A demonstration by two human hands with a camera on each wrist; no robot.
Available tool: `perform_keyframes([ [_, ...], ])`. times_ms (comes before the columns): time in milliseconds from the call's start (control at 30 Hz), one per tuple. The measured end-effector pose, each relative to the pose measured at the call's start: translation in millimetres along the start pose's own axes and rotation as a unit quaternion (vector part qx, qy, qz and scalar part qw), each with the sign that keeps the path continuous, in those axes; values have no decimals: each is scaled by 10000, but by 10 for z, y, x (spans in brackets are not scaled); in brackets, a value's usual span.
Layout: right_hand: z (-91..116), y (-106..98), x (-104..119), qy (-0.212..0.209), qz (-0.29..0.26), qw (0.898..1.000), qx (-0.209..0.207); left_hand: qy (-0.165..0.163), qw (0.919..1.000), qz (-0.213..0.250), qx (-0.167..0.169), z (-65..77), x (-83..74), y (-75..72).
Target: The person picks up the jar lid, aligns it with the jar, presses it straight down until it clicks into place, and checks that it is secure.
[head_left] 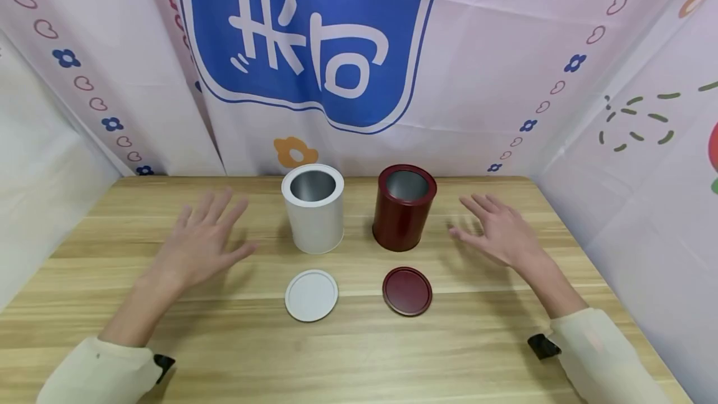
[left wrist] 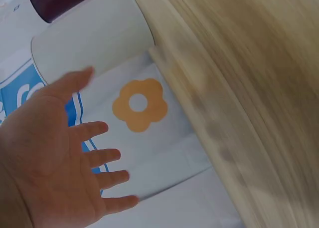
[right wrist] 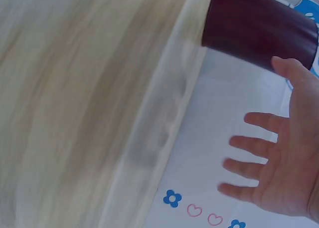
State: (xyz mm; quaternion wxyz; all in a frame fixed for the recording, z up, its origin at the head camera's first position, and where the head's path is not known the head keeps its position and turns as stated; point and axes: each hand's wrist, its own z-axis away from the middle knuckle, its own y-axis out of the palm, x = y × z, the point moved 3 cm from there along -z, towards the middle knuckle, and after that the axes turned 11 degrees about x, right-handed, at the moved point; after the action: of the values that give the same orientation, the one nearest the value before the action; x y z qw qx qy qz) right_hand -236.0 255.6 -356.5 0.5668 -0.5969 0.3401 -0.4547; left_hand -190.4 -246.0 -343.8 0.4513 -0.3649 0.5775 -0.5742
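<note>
Side by side at the back of the table stand a white can and a dark red can, both upright with open tops and bare metal insides. In front of the white can lies a round white lid; a dark red lid lies in front of the red one. My left hand is spread to the left of the white can, apart from it and holding nothing. To the right of the red can my right hand is likewise spread, its thumb toward the can and nothing in its grasp.
The wooden table runs back to a white cloth with a blue printed sign, hearts and flowers. More white cloth stands along the right side, and another sheet along the left.
</note>
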Motion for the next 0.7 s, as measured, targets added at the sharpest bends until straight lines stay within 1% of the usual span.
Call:
perform_keyframes([
  [133,17,-11,104,-131,-338,9993,24,200,9997,126,81,7,-60,10],
  [267,28,-5,225,-251,-632,9977,-63,419,9987,303,-23,25,-134,-9],
  [333,28,9,303,-425,-696,9966,-126,490,9979,405,-79,23,-163,-18],
  [433,29,52,422,-721,-712,9947,-190,589,9958,703,-80,11,-211,-22],
  [567,15,123,574,-1046,-848,9907,-198,639,9915,1133,64,1,-272,0],
  [700,-9,178,703,-1258,-1196,9847,-143,578,9889,1358,177,-7,-321,17],
])
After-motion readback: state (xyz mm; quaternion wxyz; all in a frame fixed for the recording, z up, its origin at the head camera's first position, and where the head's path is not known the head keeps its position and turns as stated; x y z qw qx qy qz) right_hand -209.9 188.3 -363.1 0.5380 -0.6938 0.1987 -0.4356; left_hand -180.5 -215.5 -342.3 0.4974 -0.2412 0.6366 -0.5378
